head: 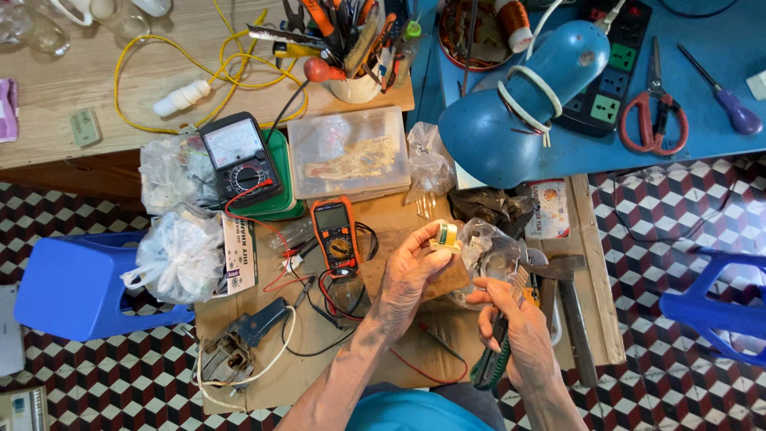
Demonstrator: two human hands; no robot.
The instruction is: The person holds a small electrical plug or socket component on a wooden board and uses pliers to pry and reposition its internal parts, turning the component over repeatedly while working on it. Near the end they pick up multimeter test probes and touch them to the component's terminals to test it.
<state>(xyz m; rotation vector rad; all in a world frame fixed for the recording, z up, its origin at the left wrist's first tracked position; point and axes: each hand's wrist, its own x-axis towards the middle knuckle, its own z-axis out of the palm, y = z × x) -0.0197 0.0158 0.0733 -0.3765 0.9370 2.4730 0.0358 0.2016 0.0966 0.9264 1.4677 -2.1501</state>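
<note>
Right hand half hiding green-handled pliers, jaws unseen.

You hold a small pale roll with a greenish core, pinched upright at your left fingertips above the board's middle. Green-handled pliers hang from your right grip, handles pointing toward the near edge.

I'm watching through one head-worn camera, looking straight down, close over the cluttered workbench and checkered floor.
</note>
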